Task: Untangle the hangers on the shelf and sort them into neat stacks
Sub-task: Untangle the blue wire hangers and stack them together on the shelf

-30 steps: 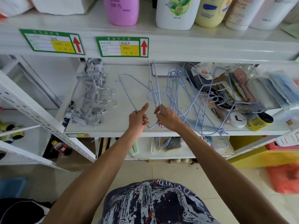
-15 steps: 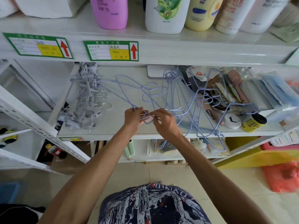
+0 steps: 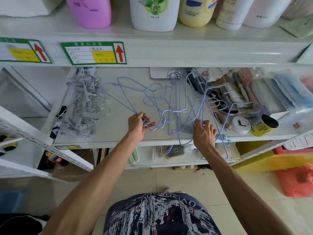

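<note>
Several pale blue wire hangers [image 3: 176, 106] lie tangled across the middle of the white shelf [image 3: 118, 138]. My left hand [image 3: 137, 124] grips the corner of a few hangers that fan out to the left and back. My right hand [image 3: 204, 133] holds the wires of the tangled bunch to the right, near the shelf's front edge; some of these wires hang over the edge. A stack of grey clip hangers [image 3: 81, 107] with metal hooks sits at the shelf's left end.
At the shelf's right end sit a hairbrush [image 3: 243, 82], a small white clock [image 3: 240, 124], a black-capped yellow jar [image 3: 264, 124] and packaged goods [image 3: 288, 92]. Bottles [image 3: 152, 12] stand on the shelf above. A lower shelf holds small items.
My hands, close together over the hangers before, have moved apart. The left hand has drawn a few hangers leftward, while the right hand has shifted right onto the tangled bunch.
</note>
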{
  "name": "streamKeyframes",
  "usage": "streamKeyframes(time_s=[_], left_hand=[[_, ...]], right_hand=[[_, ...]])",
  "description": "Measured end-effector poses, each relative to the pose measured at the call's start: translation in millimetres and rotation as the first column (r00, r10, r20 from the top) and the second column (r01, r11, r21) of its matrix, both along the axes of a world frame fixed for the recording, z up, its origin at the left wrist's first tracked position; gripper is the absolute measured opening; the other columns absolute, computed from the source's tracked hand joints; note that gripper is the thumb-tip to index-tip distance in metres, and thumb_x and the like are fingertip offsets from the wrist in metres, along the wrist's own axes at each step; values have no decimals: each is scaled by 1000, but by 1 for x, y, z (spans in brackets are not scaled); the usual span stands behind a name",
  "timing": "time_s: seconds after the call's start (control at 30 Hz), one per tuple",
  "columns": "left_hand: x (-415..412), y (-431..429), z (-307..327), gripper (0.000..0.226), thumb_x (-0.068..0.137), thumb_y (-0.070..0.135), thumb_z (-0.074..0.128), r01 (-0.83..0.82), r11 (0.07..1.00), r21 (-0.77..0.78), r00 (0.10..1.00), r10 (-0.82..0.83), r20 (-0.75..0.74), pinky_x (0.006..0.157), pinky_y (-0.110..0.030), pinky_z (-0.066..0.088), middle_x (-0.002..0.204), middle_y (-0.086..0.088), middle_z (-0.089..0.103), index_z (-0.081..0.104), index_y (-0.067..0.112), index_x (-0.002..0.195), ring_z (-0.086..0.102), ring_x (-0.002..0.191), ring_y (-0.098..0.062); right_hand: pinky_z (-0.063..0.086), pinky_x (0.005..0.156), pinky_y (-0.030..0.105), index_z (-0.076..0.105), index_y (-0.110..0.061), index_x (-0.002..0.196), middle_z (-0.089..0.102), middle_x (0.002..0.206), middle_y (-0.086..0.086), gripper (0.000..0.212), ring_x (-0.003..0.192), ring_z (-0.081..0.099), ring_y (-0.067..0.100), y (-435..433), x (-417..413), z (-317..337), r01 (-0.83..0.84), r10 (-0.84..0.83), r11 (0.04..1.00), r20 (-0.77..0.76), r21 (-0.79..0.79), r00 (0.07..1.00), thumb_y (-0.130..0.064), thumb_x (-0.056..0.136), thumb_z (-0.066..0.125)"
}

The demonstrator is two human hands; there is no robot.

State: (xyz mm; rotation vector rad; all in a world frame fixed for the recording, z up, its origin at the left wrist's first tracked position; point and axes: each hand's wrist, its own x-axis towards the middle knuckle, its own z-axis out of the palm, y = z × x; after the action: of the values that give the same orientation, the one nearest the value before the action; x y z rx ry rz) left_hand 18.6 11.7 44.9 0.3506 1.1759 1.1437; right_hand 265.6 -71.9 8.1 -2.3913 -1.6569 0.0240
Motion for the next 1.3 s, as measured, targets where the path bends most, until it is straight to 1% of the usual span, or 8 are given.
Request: streamKeyframes(time_s=[0.23,0.47,0.63,0.7,0.8,0.93,1.13,1.3], left_hand=[[17,7,4,39,85,22,76,71,996,46,989,-65,-131,40,-23,36,48,2,32,41,18,67,33,37,-12],[26,20,13,45,107,37,28,-55,998,6,998,55,44,33,-9,16,42,9,31,40,18,69,24,28,-4],[39,27,22,45,107,36,29,-82,996,45,997,81,16,33,-9,17,40,10,31,39,17,68,25,28,-4],[47,26,20,45,107,35,30,-60,997,41,998,61,-29,34,-10,18,40,9,31,40,17,67,24,28,-5],[57,19,18,43,107,33,32,-22,999,25,994,25,-110,36,-10,19,41,9,30,41,16,69,23,29,-6],[66,10,23,35,103,15,35,-14,998,56,977,26,-209,34,-13,24,47,2,32,44,13,70,24,29,-7],[71,1,26,25,92,-1,42,-11,998,60,963,26,-267,34,-18,38,53,-3,33,48,10,71,28,29,-8],[83,-15,24,16,97,1,41,31,998,48,971,-19,-239,37,-26,48,61,-6,36,47,8,85,35,31,-8]], right_hand=[[53,70,50,55,-6,110,51,93,20,24,84,58,42,15,20,11,-223,216,974,-118,-49,969,-27,103,46],[53,64,52,51,-6,109,51,92,20,18,75,61,44,30,30,21,-284,268,955,-158,-86,950,-21,102,45],[52,63,43,55,-14,121,63,89,19,38,74,63,38,34,32,35,-331,302,941,-266,-71,915,-45,101,45],[55,61,42,54,-14,128,65,92,19,35,65,62,33,37,31,41,-391,375,920,-321,17,870,-36,100,53],[51,79,40,45,-19,133,56,96,3,34,78,54,23,44,31,46,-376,341,926,-380,-21,860,-34,103,39],[49,65,39,44,-27,119,64,74,11,31,66,60,31,54,36,49,-388,292,919,-538,-71,791,-40,90,45],[45,81,36,54,-20,120,66,101,11,42,93,59,28,68,30,65,-415,252,907,-702,-67,666,-47,90,44],[43,59,29,57,-25,116,62,89,1,38,64,53,14,75,20,66,-361,147,929,-819,-78,554,-54,91,55]])
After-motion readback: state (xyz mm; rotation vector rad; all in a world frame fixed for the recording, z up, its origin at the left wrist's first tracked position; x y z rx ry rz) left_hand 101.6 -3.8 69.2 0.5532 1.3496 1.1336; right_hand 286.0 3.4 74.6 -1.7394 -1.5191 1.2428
